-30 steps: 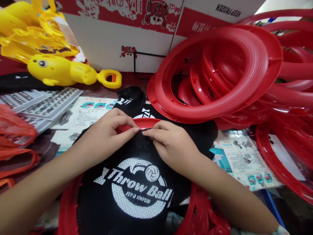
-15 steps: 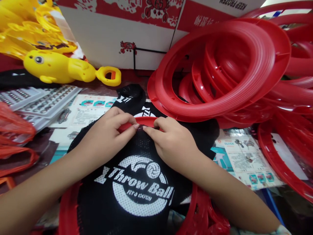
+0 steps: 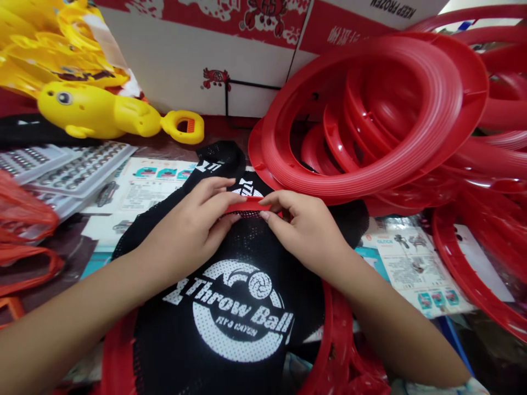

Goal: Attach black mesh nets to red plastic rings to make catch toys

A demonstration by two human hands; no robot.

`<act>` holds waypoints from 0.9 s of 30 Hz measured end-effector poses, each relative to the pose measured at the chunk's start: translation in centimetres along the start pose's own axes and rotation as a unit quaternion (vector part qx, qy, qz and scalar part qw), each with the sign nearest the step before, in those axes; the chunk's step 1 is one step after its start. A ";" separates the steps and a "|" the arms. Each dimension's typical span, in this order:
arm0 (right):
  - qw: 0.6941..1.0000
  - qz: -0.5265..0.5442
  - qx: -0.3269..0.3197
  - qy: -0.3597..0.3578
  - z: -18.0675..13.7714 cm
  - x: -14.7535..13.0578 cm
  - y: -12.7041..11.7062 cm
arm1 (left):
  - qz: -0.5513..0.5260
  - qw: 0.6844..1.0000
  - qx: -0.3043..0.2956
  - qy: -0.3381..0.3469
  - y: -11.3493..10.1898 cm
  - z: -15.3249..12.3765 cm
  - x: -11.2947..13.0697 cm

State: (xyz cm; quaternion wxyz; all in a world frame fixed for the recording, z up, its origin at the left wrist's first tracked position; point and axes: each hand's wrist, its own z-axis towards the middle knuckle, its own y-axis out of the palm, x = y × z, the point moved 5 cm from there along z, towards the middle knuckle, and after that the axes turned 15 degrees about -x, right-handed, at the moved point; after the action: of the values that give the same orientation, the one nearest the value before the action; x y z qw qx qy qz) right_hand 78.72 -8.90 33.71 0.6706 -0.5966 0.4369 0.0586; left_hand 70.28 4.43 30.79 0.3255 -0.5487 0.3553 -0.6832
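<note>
Red ring (image 3: 247, 204) with a black net (image 3: 230, 258) pulled over it lies flat on the counter (image 3: 164, 149), right in front of the person. Both hands are at its far edge. The left hand (image 3: 193, 227) and the right hand (image 3: 307, 233) each pinch the thin red rim and the net edge tight between thumb and fingers. The two grips sit side by side, with a short bit of rim showing between them. The rim runs left to right through the grips. The rest of the ring curves back from the grips toward the person. Both hands are just as near to it. A pile of red rings (image 3: 362, 115) leans just past the right grip. A yellow toy (image 3: 94, 112) lies well past the left grip.
</note>
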 end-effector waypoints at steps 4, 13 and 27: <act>1.000 0.023 0.005 -0.003 0.2 0.6 0.2 | 0.023 0.998 -0.016 0.063 0.4 0.0 0.5; 0.998 0.057 -0.029 -0.002 0.4 1.1 0.3 | 0.078 0.993 -0.017 0.084 0.7 0.0 0.7; 0.996 -0.086 0.024 -0.007 0.2 0.2 0.0 | 0.111 0.991 -0.062 0.041 0.9 -0.2 -0.2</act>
State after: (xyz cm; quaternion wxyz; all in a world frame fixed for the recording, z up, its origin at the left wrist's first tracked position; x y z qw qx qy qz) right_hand 79.01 -8.82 33.55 0.6901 -0.6154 0.3807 -0.0054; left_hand 70.19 4.16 29.83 0.3498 -0.4965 0.4685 -0.6416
